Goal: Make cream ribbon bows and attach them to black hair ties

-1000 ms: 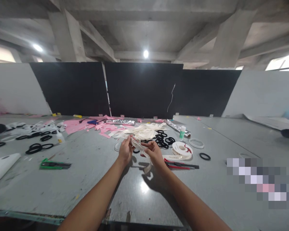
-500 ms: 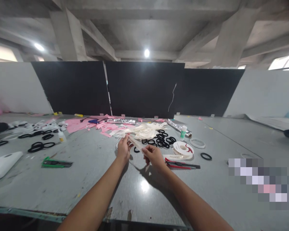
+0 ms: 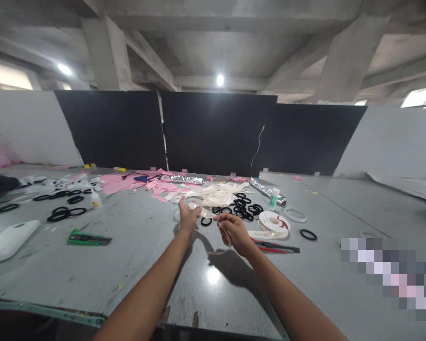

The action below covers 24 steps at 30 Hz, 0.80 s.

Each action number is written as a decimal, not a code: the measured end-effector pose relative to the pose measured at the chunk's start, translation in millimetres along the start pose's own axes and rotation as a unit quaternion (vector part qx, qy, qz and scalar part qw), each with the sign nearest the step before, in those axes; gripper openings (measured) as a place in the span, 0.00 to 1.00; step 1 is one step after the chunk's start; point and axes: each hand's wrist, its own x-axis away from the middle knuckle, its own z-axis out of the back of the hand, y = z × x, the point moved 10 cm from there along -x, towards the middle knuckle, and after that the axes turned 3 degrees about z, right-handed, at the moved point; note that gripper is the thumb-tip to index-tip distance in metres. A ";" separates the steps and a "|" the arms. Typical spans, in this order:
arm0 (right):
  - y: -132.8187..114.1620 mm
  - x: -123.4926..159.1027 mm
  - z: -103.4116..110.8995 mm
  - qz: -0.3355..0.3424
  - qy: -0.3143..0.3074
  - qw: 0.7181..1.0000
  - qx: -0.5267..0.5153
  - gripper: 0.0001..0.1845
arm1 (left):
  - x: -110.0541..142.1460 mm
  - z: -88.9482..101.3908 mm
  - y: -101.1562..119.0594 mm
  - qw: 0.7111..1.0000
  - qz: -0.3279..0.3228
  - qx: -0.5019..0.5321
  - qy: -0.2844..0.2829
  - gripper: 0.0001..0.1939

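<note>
Ribbon [image 3: 208,214] now curled below right hand [image 3: 235,232]

White plastic object [image 3: 13,241]: cut by left edge. Red cutter [image 3: 277,249]: left end hidden behind right hand [image 3: 236,232]. Ribbon [image 3: 208,214]: print unreadable, partly finger-covered. Object at right [image 3: 390,272]: pixelated.

Utility knife [image 3: 88,238], green, laid at left on grey table [image 3: 67,274]; pink scraps [image 3: 118,183], strewn toward the back; black partition panels [image 3: 216,132], ranged behind.
</note>
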 end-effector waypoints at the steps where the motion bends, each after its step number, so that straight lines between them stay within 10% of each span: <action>1: -1.3 0.7 3.4 -0.012 0.002 1.000 -0.025 0.14 | -0.9 7.5 9.3 0.998 -0.042 -0.028 0.034 0.41; 5: -9.1 5.0 7.7 -0.053 -0.036 0.995 -0.083 0.16 | 11.5 -24.2 36.1 0.977 -0.156 -0.099 -0.103 0.17; 11: -6.6 5.9 15.7 -0.075 -0.050 0.992 -0.085 0.11 | 72.3 -91.3 -18.9 0.880 0.103 -0.075 -0.457 0.22; 24: -15.3 4.1 10.8 -0.021 -0.045 0.975 -0.218 0.17 | 71.3 -84.2 -23.7 0.865 0.270 0.128 -0.404 0.19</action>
